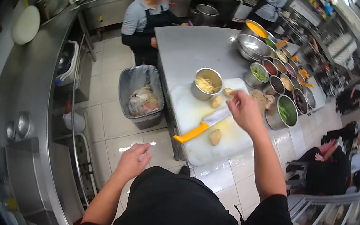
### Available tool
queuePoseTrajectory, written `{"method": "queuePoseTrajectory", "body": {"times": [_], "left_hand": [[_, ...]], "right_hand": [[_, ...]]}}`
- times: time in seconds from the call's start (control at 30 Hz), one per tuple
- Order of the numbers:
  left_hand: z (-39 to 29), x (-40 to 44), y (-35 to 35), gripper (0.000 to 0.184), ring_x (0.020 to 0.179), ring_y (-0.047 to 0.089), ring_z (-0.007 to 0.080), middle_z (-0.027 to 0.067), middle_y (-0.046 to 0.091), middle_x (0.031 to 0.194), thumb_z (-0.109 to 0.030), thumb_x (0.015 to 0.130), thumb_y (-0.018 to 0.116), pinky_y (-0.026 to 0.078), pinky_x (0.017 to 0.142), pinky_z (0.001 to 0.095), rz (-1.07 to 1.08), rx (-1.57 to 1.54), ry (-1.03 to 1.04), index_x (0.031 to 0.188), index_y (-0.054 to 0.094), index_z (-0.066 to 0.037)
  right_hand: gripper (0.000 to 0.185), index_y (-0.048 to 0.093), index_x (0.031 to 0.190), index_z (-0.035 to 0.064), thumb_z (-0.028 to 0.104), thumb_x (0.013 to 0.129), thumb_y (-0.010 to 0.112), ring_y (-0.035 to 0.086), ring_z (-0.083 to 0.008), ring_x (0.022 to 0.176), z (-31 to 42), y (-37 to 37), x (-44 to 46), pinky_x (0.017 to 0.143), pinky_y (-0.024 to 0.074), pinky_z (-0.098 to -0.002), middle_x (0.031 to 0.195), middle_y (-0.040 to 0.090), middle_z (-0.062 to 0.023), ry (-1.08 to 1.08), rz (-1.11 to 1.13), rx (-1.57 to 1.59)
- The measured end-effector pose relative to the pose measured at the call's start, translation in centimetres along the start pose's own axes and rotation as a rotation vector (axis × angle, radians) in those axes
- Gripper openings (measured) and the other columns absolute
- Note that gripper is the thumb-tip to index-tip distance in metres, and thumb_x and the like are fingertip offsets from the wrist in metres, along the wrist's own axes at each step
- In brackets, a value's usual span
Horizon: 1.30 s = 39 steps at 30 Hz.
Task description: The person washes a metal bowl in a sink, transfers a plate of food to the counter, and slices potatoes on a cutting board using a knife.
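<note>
On a white cutting board (pixel 194 110) lies a knife (pixel 203 125) with a yellow handle, its blade toward the upper right. My right hand (pixel 244 112) hovers over the board's right side near the blade tip, fingers bent downward; whether it holds anything is hidden. My left hand (pixel 133 160) is off the board at the lower left, empty, its fingers apart. A peeled tan piece (pixel 215 137) rests right of the handle. Another pale piece (pixel 216 101) sits beside a metal pot (pixel 208 84) of yellow shreds, with a smaller one (pixel 228 92) close by.
A lined bin (pixel 142 96) stands left of the steel table (pixel 189 45). Metal containers of greens (pixel 283 111) and other ingredients line its right side. One person (pixel 148 22) stands at the far left corner. A sink counter (pixel 39 94) runs along the left.
</note>
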<state>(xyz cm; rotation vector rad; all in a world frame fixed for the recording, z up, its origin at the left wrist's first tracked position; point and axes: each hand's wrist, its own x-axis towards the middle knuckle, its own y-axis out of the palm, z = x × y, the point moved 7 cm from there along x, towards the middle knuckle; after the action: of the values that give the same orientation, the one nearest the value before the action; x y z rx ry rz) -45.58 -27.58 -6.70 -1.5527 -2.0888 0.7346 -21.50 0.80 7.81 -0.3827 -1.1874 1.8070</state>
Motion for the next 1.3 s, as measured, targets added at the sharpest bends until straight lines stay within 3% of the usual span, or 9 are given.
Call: {"method": "queuePoseTrajectory", "body": {"times": [0.13,0.23,0.3,0.4,0.57,0.87,1.07,1.17,1.3], "left_hand": [[-7.7,5.9,5.0,0.038,0.105,0.067,0.0329,0.0136,0.066,0.118,-0.021,0.090,0.075,0.055,0.089,0.0415,0.088,0.127,0.361,0.125,0.068,-0.007],[-9.0,9.8,10.1,0.044,0.112,0.063,0.0331,0.0143,0.061,0.125,-0.022,0.089,0.075,0.054,0.093,0.0430,0.166,0.286,0.397,0.129,0.064,-0.009],[-10.0,11.6,12.0,0.049,0.114,0.062,0.0353,0.0160,0.060,0.124,-0.023,0.089,0.074,0.053,0.094,0.0451,0.222,0.367,0.377,0.135,0.060,-0.011],[-10.7,13.7,14.1,0.055,0.111,0.062,0.0394,0.0195,0.059,0.120,-0.022,0.089,0.071,0.053,0.092,0.0488,0.302,0.428,0.324,0.141,0.054,-0.013],[-10.2,15.5,15.7,0.061,0.116,0.060,0.0421,0.0212,0.057,0.127,-0.018,0.090,0.066,0.051,0.098,0.0488,0.458,0.515,0.056,0.147,0.046,-0.013],[-8.3,14.9,10.8,0.035,0.095,0.068,0.0468,0.0287,0.069,0.090,-0.022,0.097,0.054,0.051,0.086,0.0564,0.598,0.388,-0.150,0.126,0.049,-0.001],[-5.3,13.9,8.0,0.026,0.096,0.064,0.0478,0.0260,0.065,0.095,-0.020,0.096,0.056,0.051,0.084,0.0551,0.561,0.347,0.110,0.115,0.052,-0.002],[-4.8,14.8,8.0,0.026,0.101,0.063,0.0475,0.0249,0.063,0.097,-0.017,0.096,0.054,0.051,0.084,0.0556,0.677,0.405,0.086,0.117,0.051,-0.003],[-5.0,15.8,8.1,0.024,0.087,0.065,0.0502,0.0264,0.066,0.088,-0.015,0.096,0.051,0.051,0.080,0.0579,0.866,0.345,0.105,0.117,0.049,-0.003]], "right_hand": [[0.016,0.072,0.100,0.0068,0.016,0.087,0.073,0.068,-0.0362,0.093,-5.0,5.0,-7.8,0.082,0.0558,-0.0449,0.105,0.070,-0.0150,0.059,0.222,-0.015],[0.043,0.064,0.126,0.0061,0.013,0.085,0.074,0.065,-0.0372,0.109,-4.6,9.1,-11.4,0.092,0.0545,-0.0469,0.131,0.062,-0.0152,-0.247,0.187,-0.053],[0.049,0.061,0.131,0.0085,0.013,0.084,0.075,0.065,-0.0370,0.109,-5.0,10.1,-12.3,0.091,0.0551,-0.0464,0.138,0.054,-0.0139,-0.172,0.244,-0.059],[0.055,0.058,0.133,0.0108,0.011,0.082,0.077,0.064,-0.0378,0.108,-7.4,10.6,-12.9,0.091,0.0559,-0.0446,0.137,0.048,-0.0156,0.029,0.178,0.126],[0.062,0.056,0.131,0.0091,0.006,0.075,0.083,0.059,-0.0392,0.113,-8.9,10.5,-13.8,0.091,0.0556,-0.0442,0.130,0.048,-0.0192,0.009,-0.088,0.265],[0.059,0.054,0.127,0.0021,0.003,0.076,0.082,0.060,-0.0359,0.109,-8.0,13.2,-11.3,0.088,0.0560,-0.0396,0.131,0.048,-0.0197,0.080,-0.322,0.323],[0.039,0.059,0.120,0.0006,0.000,0.085,0.074,0.063,-0.0234,0.089,-7.6,13.6,-10.5,0.079,0.0558,-0.0335,0.129,0.053,-0.0178,0.197,-0.358,0.393],[0.032,0.062,0.116,0.0014,0.000,0.085,0.073,0.063,-0.0195,0.081,-6.9,13.9,-10.3,0.074,0.0557,-0.0313,0.124,0.058,-0.0159,0.242,-0.430,0.360],[0.032,0.063,0.114,0.0024,0.001,0.084,0.073,0.062,-0.0202,0.081,-6.3,13.9,-10.3,0.073,0.0558,-0.0316,0.123,0.060,-0.0151,0.302,-0.467,0.317]]}}
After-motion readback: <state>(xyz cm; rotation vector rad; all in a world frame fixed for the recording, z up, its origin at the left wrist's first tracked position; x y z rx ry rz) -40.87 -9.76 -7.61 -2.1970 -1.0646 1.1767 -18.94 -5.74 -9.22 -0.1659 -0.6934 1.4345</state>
